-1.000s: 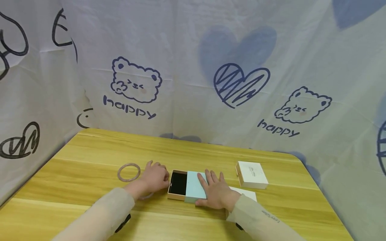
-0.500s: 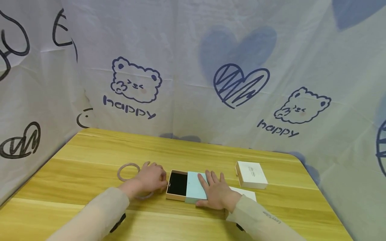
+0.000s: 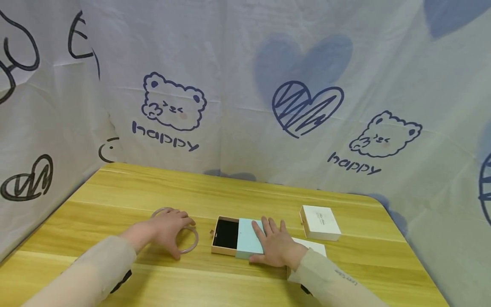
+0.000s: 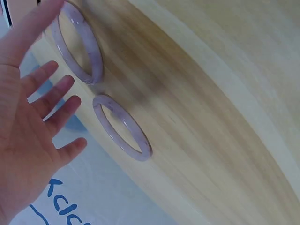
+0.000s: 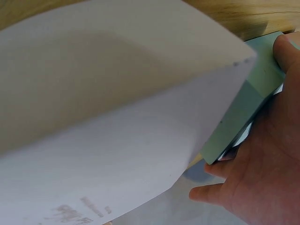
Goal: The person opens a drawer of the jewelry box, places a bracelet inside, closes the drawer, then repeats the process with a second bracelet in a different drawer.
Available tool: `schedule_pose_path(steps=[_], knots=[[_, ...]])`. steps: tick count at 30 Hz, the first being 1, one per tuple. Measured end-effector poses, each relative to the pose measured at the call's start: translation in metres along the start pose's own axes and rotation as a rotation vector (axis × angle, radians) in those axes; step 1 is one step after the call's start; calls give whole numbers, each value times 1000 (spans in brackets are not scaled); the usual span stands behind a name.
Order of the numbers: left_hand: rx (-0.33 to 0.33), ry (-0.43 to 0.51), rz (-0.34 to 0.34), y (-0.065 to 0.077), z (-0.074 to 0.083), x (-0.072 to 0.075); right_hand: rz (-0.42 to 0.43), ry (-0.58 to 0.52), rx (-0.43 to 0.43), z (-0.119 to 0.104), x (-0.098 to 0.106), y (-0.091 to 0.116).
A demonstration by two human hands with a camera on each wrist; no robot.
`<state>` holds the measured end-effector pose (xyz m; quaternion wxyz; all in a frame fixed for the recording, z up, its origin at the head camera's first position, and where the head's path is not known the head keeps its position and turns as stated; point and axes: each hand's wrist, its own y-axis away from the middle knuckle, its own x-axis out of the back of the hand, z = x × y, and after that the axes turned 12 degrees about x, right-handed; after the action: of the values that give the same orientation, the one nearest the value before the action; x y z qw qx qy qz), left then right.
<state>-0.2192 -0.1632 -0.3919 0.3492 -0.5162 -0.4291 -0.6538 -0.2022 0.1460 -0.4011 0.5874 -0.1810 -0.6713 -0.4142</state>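
Observation:
My left hand (image 3: pixel 166 232) is over two pale purple bangles, its fingers spread and apart. In the head view the right-hand bangle (image 3: pixel 197 241) shows past the thumb side; the far one is mostly hidden by the hand. Both bangles (image 4: pixel 127 118) lie flat on the wood in the left wrist view. My right hand (image 3: pixel 274 245) rests, fingers spread, on the light blue sleeve (image 3: pixel 245 238) of a drawer box. The box's drawer (image 3: pixel 225 234), lined in black, is pulled out to the left, with a small tab on its end.
A white box (image 3: pixel 321 221) with small print stands at the back right. Another white box (image 3: pixel 312 245) sits by my right wrist, partly covered by it; its side (image 5: pixel 117 140) fills much of the right wrist view. Printed cloth hangs behind the table (image 3: pixel 126 187).
My left hand has left the drawer's end and moved left over the bangles, its fingers spreading. The drawer edged slightly left early on. My right hand has stayed on the blue sleeve.

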Motion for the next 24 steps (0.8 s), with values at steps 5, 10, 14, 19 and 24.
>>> schedule_pose_path(steps=[5, 10, 14, 19, 24], knots=[[26, -58, -2, 4, 1, 1, 7, -5, 5, 1, 1, 0], [40, -54, -8, 2, 1, 0, 14, 0, 9, 2, -1, 0], [34, -56, 1, 0, 0, -1, 14, -3, 5, 2, -3, -1], [27, -88, 24, -3, -2, -4, 14, -10, 6, 3, -3, -2], [31, -75, 41, -4, -4, -4, 12, -9, 8, 4, -3, -2]])
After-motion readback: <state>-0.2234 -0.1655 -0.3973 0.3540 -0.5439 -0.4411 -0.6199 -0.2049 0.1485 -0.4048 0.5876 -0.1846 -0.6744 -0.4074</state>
